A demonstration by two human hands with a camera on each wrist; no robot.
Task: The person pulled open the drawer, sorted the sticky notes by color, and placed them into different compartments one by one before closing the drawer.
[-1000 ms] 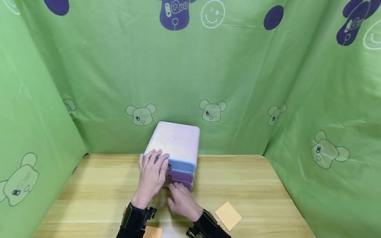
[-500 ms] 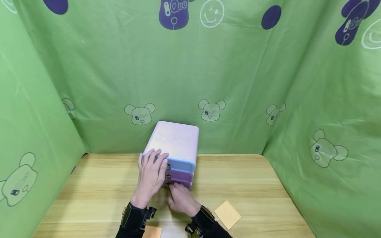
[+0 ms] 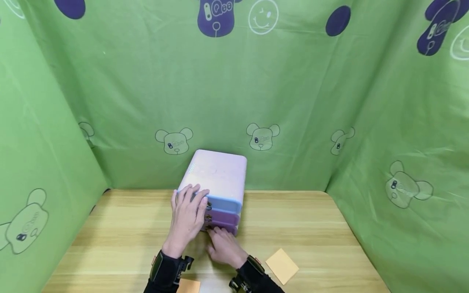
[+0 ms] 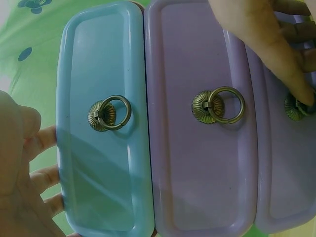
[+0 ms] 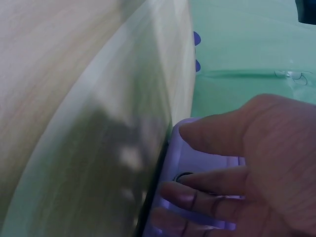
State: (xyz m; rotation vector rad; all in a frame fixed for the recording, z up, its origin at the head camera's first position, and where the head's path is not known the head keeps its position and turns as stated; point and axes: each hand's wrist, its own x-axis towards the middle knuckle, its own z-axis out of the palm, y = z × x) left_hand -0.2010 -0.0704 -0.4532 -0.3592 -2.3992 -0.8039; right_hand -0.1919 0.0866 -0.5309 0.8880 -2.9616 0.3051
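Note:
A small cabinet with a pale pink top (image 3: 216,173) has a blue drawer (image 3: 224,204) above a purple drawer (image 3: 225,218) and a lower purple drawer (image 4: 284,173). My left hand (image 3: 186,217) rests on the top's front left edge, its fingers (image 4: 45,180) spread along the blue drawer's rim. My right hand (image 3: 226,247) is at the lowest drawer, its index finger hooked at the brass ring pull (image 4: 295,107); the thumb (image 5: 215,132) stays apart from the bent fingers. The ring is partly hidden by the finger. The upper two rings hang untouched.
On the wooden table (image 3: 311,228), a pale orange paper square (image 3: 282,266) lies right of my right wrist. Another orange piece (image 3: 189,286) and something whitish show at the bottom edge. Green printed cloth (image 3: 293,81) stands behind and at both sides.
My right hand has shifted very slightly at the lowest ring pull. My left hand and the cabinet keep their places, and the drawers look unchanged.

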